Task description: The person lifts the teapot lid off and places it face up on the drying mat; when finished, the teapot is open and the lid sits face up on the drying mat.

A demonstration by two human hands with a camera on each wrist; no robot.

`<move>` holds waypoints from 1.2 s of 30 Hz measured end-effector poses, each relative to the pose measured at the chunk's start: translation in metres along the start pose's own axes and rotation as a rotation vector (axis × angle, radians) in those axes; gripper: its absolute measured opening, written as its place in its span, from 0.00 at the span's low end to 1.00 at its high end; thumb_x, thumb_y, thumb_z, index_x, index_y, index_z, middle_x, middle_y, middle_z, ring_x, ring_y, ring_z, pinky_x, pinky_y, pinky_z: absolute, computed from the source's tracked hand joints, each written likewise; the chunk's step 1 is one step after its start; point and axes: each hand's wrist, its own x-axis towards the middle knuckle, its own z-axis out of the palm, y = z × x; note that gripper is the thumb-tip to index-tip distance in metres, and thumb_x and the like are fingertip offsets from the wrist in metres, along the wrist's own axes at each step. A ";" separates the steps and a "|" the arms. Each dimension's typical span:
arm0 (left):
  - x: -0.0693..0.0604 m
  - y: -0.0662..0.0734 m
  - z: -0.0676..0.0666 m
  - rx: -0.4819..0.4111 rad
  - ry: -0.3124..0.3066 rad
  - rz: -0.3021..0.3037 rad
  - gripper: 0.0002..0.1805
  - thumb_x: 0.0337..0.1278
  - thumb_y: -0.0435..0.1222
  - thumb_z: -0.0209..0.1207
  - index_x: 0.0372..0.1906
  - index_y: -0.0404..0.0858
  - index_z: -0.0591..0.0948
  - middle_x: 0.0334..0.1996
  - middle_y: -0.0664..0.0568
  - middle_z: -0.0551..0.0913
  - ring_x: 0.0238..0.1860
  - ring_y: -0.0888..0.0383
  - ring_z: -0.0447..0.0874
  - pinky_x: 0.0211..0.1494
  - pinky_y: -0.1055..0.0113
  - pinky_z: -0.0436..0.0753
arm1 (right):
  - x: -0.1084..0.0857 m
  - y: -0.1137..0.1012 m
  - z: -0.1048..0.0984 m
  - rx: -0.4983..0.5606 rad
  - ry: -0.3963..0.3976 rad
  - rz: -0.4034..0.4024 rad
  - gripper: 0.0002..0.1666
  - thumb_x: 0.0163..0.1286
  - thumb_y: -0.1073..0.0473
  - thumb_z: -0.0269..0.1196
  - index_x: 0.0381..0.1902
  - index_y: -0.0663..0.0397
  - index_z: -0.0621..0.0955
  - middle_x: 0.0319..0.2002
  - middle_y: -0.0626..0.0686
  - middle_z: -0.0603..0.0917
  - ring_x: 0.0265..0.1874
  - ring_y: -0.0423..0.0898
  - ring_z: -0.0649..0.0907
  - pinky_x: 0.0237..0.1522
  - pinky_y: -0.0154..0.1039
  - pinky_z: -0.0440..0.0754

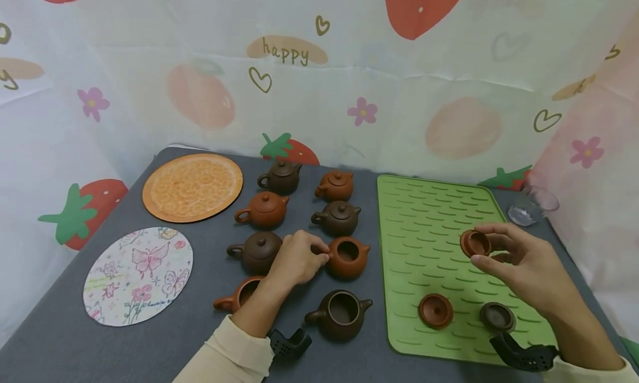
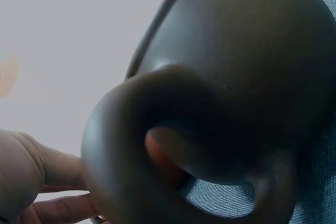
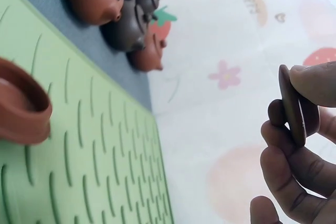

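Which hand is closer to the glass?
The right hand: it holds a lid over the green mat, near the glass. The left hand is farther left, at an open red teapot.

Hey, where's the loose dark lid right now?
In the head view, the loose dark lid lies on the near right part of the green mat, right of the reddish-brown lid lying there.

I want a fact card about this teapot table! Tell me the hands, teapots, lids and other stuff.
Left hand: pinches the handle of an open reddish teapot
Right hand: holds a reddish lid
Teapots in all: eight, four reddish, four dark
Other open teapots: reddish one, dark one
On green mat: reddish lid, dark lid
Other stuff: clear cup, orange round mat, butterfly mat
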 end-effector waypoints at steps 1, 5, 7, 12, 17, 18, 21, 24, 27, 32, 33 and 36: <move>0.000 0.000 0.000 0.002 0.001 0.002 0.02 0.56 0.35 0.67 0.34 0.45 0.89 0.38 0.52 0.84 0.45 0.48 0.79 0.43 0.56 0.78 | 0.000 0.002 0.000 -0.004 -0.003 0.009 0.25 0.64 0.66 0.67 0.59 0.60 0.75 0.43 0.49 0.82 0.35 0.40 0.84 0.31 0.35 0.81; 0.000 0.000 -0.001 0.005 0.004 0.005 0.02 0.56 0.35 0.67 0.34 0.45 0.89 0.38 0.52 0.84 0.45 0.48 0.79 0.43 0.56 0.78 | 0.001 0.010 -0.002 -0.022 -0.028 0.051 0.26 0.65 0.63 0.67 0.59 0.60 0.74 0.44 0.54 0.81 0.35 0.41 0.84 0.31 0.36 0.82; 0.000 0.000 -0.001 0.003 0.004 0.003 0.02 0.56 0.35 0.67 0.33 0.45 0.89 0.37 0.52 0.84 0.44 0.49 0.79 0.42 0.56 0.78 | 0.001 0.013 -0.002 -0.025 -0.043 0.072 0.26 0.65 0.62 0.67 0.60 0.60 0.74 0.45 0.57 0.81 0.36 0.41 0.84 0.32 0.37 0.82; 0.000 0.000 -0.001 0.004 0.004 0.000 0.02 0.56 0.36 0.67 0.33 0.45 0.89 0.37 0.53 0.84 0.43 0.49 0.79 0.41 0.56 0.77 | 0.000 0.024 -0.002 -0.050 -0.061 0.112 0.27 0.65 0.59 0.68 0.59 0.58 0.74 0.47 0.59 0.81 0.38 0.37 0.81 0.32 0.38 0.82; 0.000 0.001 -0.001 0.007 0.007 0.007 0.02 0.56 0.36 0.67 0.33 0.45 0.89 0.37 0.52 0.84 0.44 0.48 0.79 0.43 0.55 0.78 | 0.000 0.038 -0.002 -0.067 -0.069 0.131 0.26 0.64 0.58 0.69 0.58 0.58 0.75 0.47 0.60 0.81 0.38 0.36 0.79 0.32 0.37 0.81; 0.000 0.001 -0.001 0.007 0.007 0.007 0.02 0.56 0.36 0.67 0.33 0.45 0.89 0.37 0.52 0.84 0.44 0.48 0.79 0.44 0.55 0.78 | 0.000 0.041 -0.002 -0.068 -0.073 0.137 0.26 0.64 0.58 0.69 0.58 0.58 0.75 0.46 0.60 0.81 0.38 0.36 0.79 0.32 0.37 0.80; 0.000 0.001 0.000 0.006 0.007 0.006 0.02 0.56 0.36 0.67 0.33 0.45 0.89 0.38 0.52 0.84 0.45 0.47 0.79 0.45 0.54 0.77 | 0.001 0.051 -0.001 -0.069 -0.095 0.163 0.26 0.64 0.58 0.69 0.58 0.59 0.75 0.47 0.60 0.82 0.38 0.37 0.79 0.32 0.38 0.79; 0.000 0.001 0.000 0.003 0.006 0.004 0.02 0.56 0.35 0.67 0.33 0.45 0.89 0.38 0.52 0.84 0.46 0.47 0.78 0.47 0.53 0.77 | 0.001 0.061 -0.001 -0.067 -0.126 0.200 0.28 0.65 0.58 0.68 0.60 0.61 0.74 0.49 0.62 0.81 0.39 0.37 0.79 0.34 0.37 0.80; 0.000 0.001 0.000 0.005 0.005 0.003 0.02 0.56 0.35 0.67 0.33 0.45 0.89 0.38 0.52 0.84 0.47 0.47 0.78 0.47 0.53 0.77 | 0.000 0.070 0.000 -0.042 -0.162 0.231 0.29 0.66 0.58 0.67 0.60 0.63 0.73 0.49 0.63 0.81 0.40 0.38 0.81 0.36 0.39 0.81; 0.001 0.001 0.000 0.008 -0.001 -0.007 0.02 0.57 0.36 0.67 0.33 0.45 0.89 0.38 0.52 0.84 0.47 0.47 0.78 0.47 0.53 0.77 | -0.001 0.082 0.002 -0.005 -0.190 0.250 0.27 0.65 0.61 0.67 0.59 0.66 0.73 0.46 0.61 0.81 0.39 0.44 0.82 0.36 0.43 0.82; 0.001 0.001 0.000 0.009 -0.002 -0.009 0.02 0.57 0.36 0.67 0.33 0.46 0.89 0.38 0.52 0.84 0.47 0.47 0.78 0.47 0.53 0.77 | -0.001 0.083 0.003 -0.005 -0.192 0.251 0.27 0.65 0.61 0.67 0.59 0.66 0.73 0.45 0.61 0.81 0.39 0.45 0.82 0.36 0.43 0.82; 0.001 0.001 0.000 0.010 -0.004 -0.012 0.02 0.56 0.36 0.67 0.33 0.46 0.89 0.38 0.52 0.84 0.48 0.47 0.78 0.47 0.53 0.77 | -0.002 0.088 0.004 -0.007 -0.199 0.266 0.27 0.64 0.62 0.68 0.58 0.68 0.73 0.44 0.61 0.81 0.40 0.48 0.82 0.35 0.42 0.82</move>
